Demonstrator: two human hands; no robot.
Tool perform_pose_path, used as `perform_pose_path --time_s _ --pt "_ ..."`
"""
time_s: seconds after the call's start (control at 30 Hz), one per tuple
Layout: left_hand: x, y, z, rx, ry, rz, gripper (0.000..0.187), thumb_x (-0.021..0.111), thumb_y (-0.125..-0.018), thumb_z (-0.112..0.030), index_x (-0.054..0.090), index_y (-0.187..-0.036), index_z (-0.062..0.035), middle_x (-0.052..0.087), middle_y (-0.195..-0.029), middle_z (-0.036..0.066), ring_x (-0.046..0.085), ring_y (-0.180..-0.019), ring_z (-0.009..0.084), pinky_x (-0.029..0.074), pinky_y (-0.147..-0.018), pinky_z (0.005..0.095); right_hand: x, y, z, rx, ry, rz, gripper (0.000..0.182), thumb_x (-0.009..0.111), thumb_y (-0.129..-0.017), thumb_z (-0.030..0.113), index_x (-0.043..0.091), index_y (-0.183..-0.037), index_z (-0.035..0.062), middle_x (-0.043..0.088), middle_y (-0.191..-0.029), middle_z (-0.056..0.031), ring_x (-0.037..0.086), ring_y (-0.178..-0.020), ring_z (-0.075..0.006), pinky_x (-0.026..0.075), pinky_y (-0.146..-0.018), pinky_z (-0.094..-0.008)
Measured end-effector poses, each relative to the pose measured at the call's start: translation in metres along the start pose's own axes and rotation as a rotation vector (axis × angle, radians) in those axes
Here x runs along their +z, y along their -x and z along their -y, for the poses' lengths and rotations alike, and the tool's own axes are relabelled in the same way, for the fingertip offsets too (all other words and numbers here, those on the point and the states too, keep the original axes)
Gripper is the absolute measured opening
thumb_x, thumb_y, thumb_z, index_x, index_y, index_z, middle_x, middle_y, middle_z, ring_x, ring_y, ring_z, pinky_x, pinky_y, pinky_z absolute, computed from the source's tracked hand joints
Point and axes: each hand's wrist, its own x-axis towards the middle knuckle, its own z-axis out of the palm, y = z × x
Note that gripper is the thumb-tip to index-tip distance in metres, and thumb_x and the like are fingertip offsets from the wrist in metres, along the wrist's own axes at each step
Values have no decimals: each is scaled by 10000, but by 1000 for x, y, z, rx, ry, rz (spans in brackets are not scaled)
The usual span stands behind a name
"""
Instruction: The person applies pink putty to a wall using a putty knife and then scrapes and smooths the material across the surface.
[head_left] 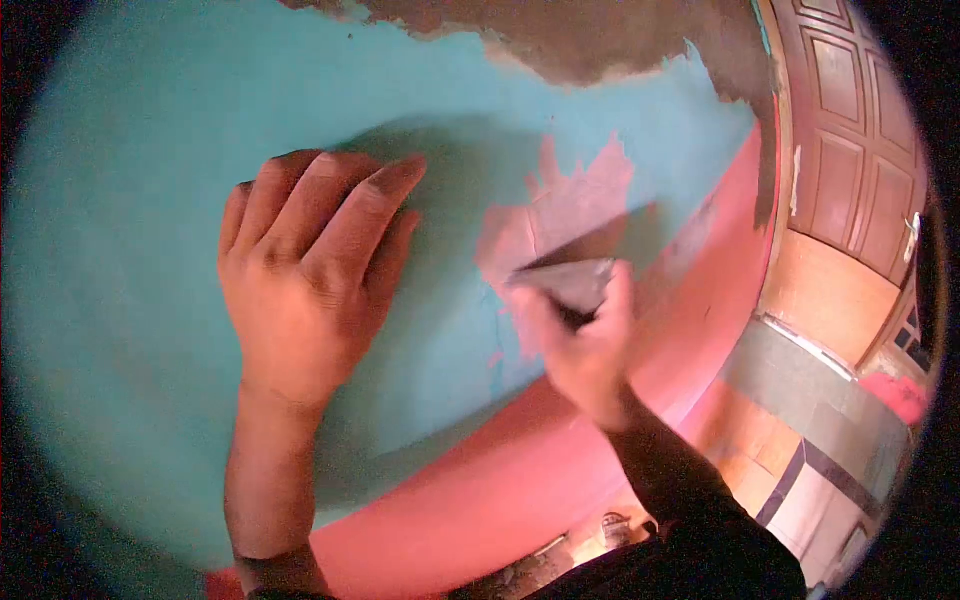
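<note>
My right hand (588, 362) grips a flat scraper (568, 280), with thumb and fingers on either side of it. Its long edge lies at a patch of exposed pink (590, 200) in the turquoise wall (130, 260), and a dark shadow falls beside the blade. My left hand (305, 245) is raised in front of the wall at left, back toward me. Its fingers are loosely bent and apart, with nothing in them, and its shadow spreads on the paint behind.
Bare brown plaster (640, 40) shows along the top of the wall, with a ragged paint edge. A pink band (470, 515) runs along the bottom. To the right stand a brown panelled door (840, 140) and a tiled floor (815, 510); a red cloth-like thing (893, 398) lies near the door.
</note>
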Motion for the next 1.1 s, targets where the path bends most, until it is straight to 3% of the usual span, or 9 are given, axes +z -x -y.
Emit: perform_pose_path --time_s 0.27,0.33,0.43,0.5,0.57,0.63,0.8,0.93,1.1 --pt "-21 10 -1 -13 22 -103 316 820 -796 -64 764 -1104 -99 746 -1047 82 686 -968 309 537 -849 410 -37 14 15 -8 -98 72 511 833 -917 182 473 -1217 -23 642 -1049 -118 684 -858 -199 568 -767 -368" --pt "-13 12 -3 -2 81 -218 301 783 -813 -14 753 -1108 -61 749 -1038 120 694 -951 324 543 -830 397 -73 11 7 210 28 209 624 785 -957 164 329 -1351 6 588 -1072 -95 630 -830 -160 539 -716 -303" --pt "-31 48 -19 -118 145 -336 263 721 -861 36 727 -1122 5 747 -1028 189 703 -945 334 555 -822 400 -92 22 25 449 -200 180 453 723 -1009 174 388 -1309 119 587 -993 -61 559 -625 -70 430 -469 -235" --pt "-37 81 -37 -243 177 -476 313 597 -865 151 723 -1117 14 708 -967 148 673 -828 252 548 -708 370 -116 27 37 612 -225 263 480 735 -973 135 411 -1327 118 570 -1015 -47 529 -614 -77 430 -497 -239" --pt "-51 145 -70 -600 371 -423 227 617 -1023 -53 682 -1219 42 736 -1122 195 693 -1011 294 569 -889 429 -140 40 37 658 -237 340 557 763 -909 77 440 -1361 121 559 -1096 -45 526 -656 -91 451 -550 -258" --pt "-47 178 -119 -961 635 -612 289 478 -1034 57 666 -1250 20 721 -1068 129 664 -833 190 555 -736 329 -154 55 30 528 -122 433 632 779 -862 38 465 -1405 119 549 -1189 -53 536 -739 -106 488 -633 -285" --pt "-64 290 -245 -1674 1044 -312 290 452 -1056 12 652 -1266 7 706 -1078 99 663 -947 176 550 -868 321 -157 78 56 961 -377 477 652 621 -991 95 385 -1599 72 490 -1537 -182 635 -1283 -327 566 -987 -425" --pt "-116 296 -286 -1897 1075 -180 291 466 -1020 25 655 -1242 29 685 -1055 87 644 -1004 159 525 -941 320 -162 105 40 998 -444 451 638 608 -978 81 397 -1581 67 602 -1409 -171 689 -1186 -343 598 -946 -441" --pt "-169 370 -328 -2148 879 -433 328 560 -957 -33 647 -1263 45 627 -1019 52 604 -957 160 494 -898 299 -163 119 63 1071 -360 318 493 664 -907 22 509 -1374 52 642 -1252 -162 734 -1070 -361 634 -848 -444"
